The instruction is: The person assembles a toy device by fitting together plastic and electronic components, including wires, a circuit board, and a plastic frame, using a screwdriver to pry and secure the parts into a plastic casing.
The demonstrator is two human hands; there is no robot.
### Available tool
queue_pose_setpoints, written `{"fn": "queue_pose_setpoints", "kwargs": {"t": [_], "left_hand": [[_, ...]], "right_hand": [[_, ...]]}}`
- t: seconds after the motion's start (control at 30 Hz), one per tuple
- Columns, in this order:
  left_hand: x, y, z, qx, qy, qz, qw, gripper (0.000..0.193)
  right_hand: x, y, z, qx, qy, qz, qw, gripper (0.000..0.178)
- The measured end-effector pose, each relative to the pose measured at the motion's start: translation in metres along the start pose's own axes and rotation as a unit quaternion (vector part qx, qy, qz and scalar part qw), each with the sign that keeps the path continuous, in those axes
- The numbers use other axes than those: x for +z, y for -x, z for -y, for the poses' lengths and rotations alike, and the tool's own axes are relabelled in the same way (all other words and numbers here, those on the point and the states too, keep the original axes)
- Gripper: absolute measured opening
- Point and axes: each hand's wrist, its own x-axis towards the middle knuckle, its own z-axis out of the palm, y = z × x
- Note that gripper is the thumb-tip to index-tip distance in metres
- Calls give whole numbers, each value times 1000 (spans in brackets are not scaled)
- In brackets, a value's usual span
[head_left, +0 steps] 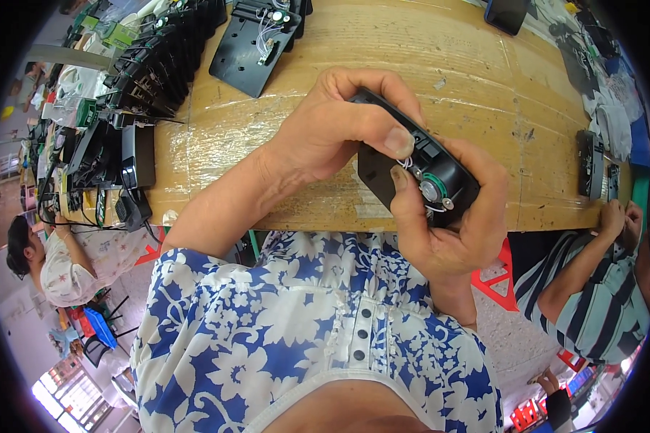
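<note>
The left fingers and right fingers grip opposite ends of the black housing, probably to steady it with both thumbs beside the white wires. Its wired side faces upward, and its long axis slants from far left to near right, over the near edge of the tabletop
</note>
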Motion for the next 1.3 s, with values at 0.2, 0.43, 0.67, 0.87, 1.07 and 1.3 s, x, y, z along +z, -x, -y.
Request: {"fn": "queue_pose_setpoints", "kwargs": {"t": [0.2, 0.43, 0.67, 0.87, 1.07, 1.3], "left_hand": [[1, -1, -2, -28, -10, -31, 999, 29], [-5, -7, -6, -111, 87, 7, 990, 42], [-1, -6, -13, -119, 3, 22, 993, 47], [2, -5, -8, -109, -52, -8, 993, 45], [8, -4, -9, -123, -27, -23, 992, 44], [7, -5, -7, -129, -33, -45, 990, 41]], "right_hand": [[-1, 0, 2, 23, 18, 7, 1000, 44], [6, 1, 1, 193, -123, -32, 973, 45], [-7, -4, -8, 248, -219, -5, 944, 42], [-12, -3, -11, 309, -281, 23, 908, 36], [-10, -6, -14, 434, -424, -12, 794, 38], [-7, -4, -20, 454, -443, -10, 773, 41]]}}
